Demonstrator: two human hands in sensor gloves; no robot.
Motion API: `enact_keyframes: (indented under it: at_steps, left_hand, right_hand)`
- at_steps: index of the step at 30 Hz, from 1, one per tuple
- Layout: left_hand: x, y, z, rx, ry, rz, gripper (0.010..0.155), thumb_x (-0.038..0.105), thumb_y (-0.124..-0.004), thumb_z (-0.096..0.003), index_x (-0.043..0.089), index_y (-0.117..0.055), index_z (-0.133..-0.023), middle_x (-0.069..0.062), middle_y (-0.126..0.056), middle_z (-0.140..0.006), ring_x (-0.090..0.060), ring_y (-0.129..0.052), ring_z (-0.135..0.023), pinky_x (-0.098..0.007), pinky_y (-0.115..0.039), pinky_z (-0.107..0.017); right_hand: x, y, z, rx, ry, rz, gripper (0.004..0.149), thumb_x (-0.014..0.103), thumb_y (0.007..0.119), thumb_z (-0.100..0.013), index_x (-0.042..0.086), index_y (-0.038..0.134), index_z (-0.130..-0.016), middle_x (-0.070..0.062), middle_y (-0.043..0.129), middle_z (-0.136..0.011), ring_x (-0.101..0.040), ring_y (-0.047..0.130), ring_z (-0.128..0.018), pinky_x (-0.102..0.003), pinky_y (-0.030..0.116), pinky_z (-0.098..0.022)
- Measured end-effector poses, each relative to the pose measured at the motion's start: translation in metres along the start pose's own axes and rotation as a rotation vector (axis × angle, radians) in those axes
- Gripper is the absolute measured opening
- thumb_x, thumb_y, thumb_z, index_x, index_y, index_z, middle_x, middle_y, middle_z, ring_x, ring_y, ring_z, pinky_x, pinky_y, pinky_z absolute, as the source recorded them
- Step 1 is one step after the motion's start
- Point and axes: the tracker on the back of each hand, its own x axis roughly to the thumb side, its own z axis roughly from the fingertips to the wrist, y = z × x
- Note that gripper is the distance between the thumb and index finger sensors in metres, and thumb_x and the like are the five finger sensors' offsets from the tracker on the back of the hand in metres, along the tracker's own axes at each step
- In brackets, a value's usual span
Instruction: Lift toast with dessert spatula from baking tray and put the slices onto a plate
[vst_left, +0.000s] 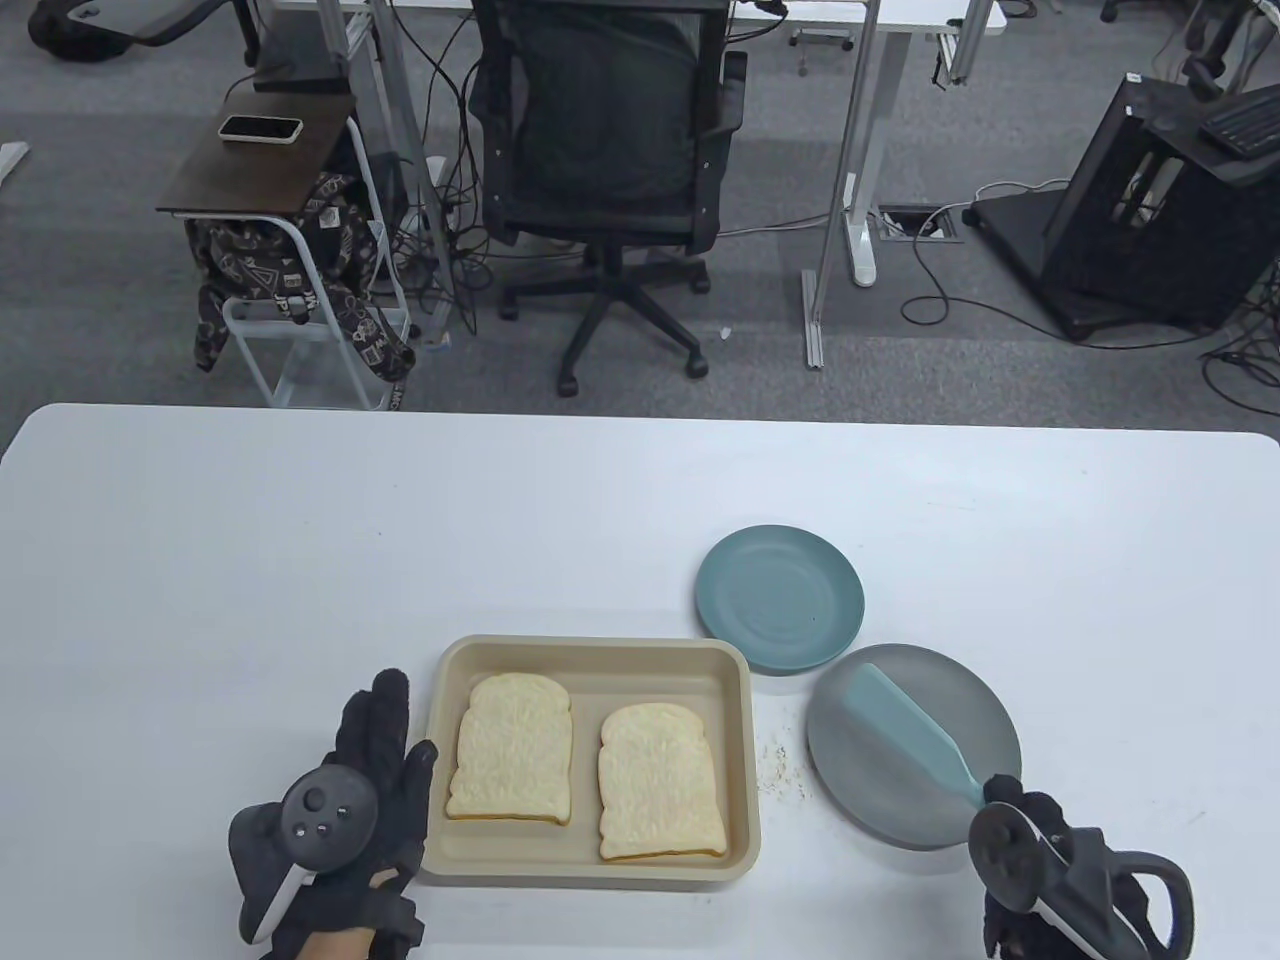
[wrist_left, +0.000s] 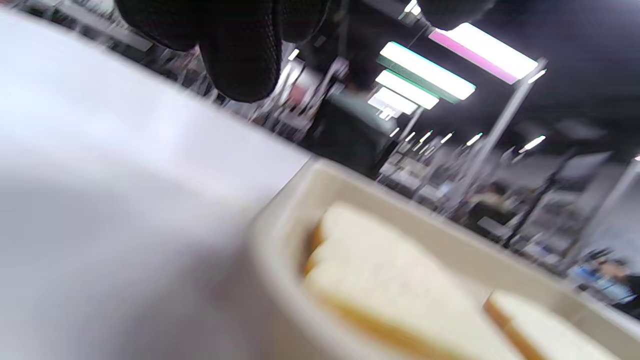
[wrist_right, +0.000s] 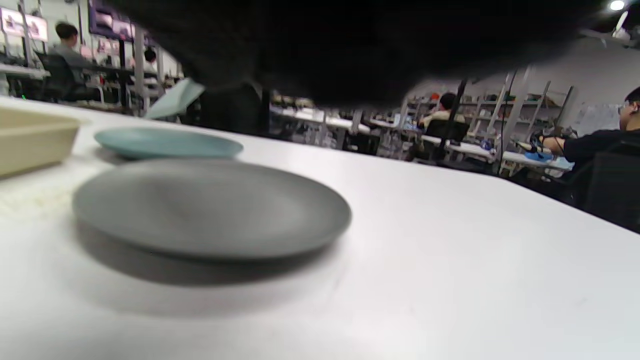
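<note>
Since the right hand is gripping the light-teal silicone dessert spatula only by the tail end of its handle, with the blade hanging out over the grey round plate, I'm guessing the main risk is leverage: a soft slice riding on a long, loosely controlled blade could be sagging and sliding off before it gets anywhere. The two pale slices of toast are also lying side by side in the beige rectangular baking tray, pretty close to each other and to the tray walls, so sneaking the blade under one could be shoving it into its neighbour or the wall and crumpling it. The tray might be skating on the white surface too, since the left hand is just sitting flat with fingers straight right beside the tray's left wall, holding nothing; whether it's touching the wall I can't tell. The nearest slice is lying well to the left of the spatula hand, past the tray's right wall. A second teal round plate is sitting just behind the grey one.
</note>
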Motion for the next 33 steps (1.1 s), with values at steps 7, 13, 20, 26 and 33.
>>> enact_keyframes:
  at_steps: [7,13,20,26,33]
  left_hand:
    - [0.006,-0.009,-0.011,-0.161,0.108,0.006,0.066,0.045,-0.059,-0.0602,0.022,-0.031,-0.116,-0.011,-0.074,-0.099,-0.028,-0.093,-0.062,-0.059,-0.072,-0.062]
    - [0.011,-0.012,-0.014,-0.196,0.088,0.015,0.066,0.046,-0.06,-0.0581,0.018,-0.039,-0.114,-0.004,-0.085,-0.076,-0.018,-0.094,-0.041,-0.052,-0.08,-0.055]
    - [0.003,-0.026,-0.022,-0.212,0.06,0.02,0.066,0.046,-0.064,-0.0579,0.016,-0.044,-0.112,0.003,-0.09,-0.063,-0.014,-0.095,-0.028,-0.046,-0.085,-0.048]
    - [-0.001,-0.036,-0.025,-0.188,0.078,-0.017,0.064,0.046,-0.065,-0.059,0.014,-0.047,-0.112,0.004,-0.092,-0.056,-0.012,-0.094,-0.021,-0.043,-0.088,-0.042]
    - [-0.007,-0.042,-0.028,-0.19,0.083,-0.006,0.063,0.045,-0.064,-0.0596,0.015,-0.047,-0.113,0.003,-0.092,-0.055,-0.012,-0.093,-0.02,-0.043,-0.088,-0.041]
  right_hand:
    - [0.036,-0.03,0.028,-0.149,-0.116,-0.079,0.053,0.042,0.075,-0.042,0.019,0.075,-0.09,-0.005,0.093,-0.056,-0.011,0.095,-0.014,-0.027,0.09,0.004]
    - [0.087,-0.052,0.019,-0.052,-0.271,-0.119,0.053,0.041,0.078,-0.041,0.022,0.077,-0.091,-0.008,0.095,-0.054,-0.013,0.095,-0.013,-0.029,0.089,0.005]
    - [0.159,-0.066,-0.016,0.093,-0.451,-0.032,0.051,0.039,0.083,-0.04,0.024,0.08,-0.089,-0.009,0.098,-0.052,-0.014,0.095,-0.011,-0.031,0.088,0.007]
    - [0.2,-0.063,-0.054,0.207,-0.477,0.007,0.051,0.038,0.083,-0.039,0.022,0.083,-0.087,-0.01,0.099,-0.049,-0.015,0.094,-0.008,-0.031,0.087,0.009]
    - [0.222,-0.062,-0.069,0.301,-0.489,0.059,0.051,0.039,0.082,-0.039,0.021,0.082,-0.087,-0.009,0.099,-0.049,-0.014,0.094,-0.008,-0.03,0.087,0.009]
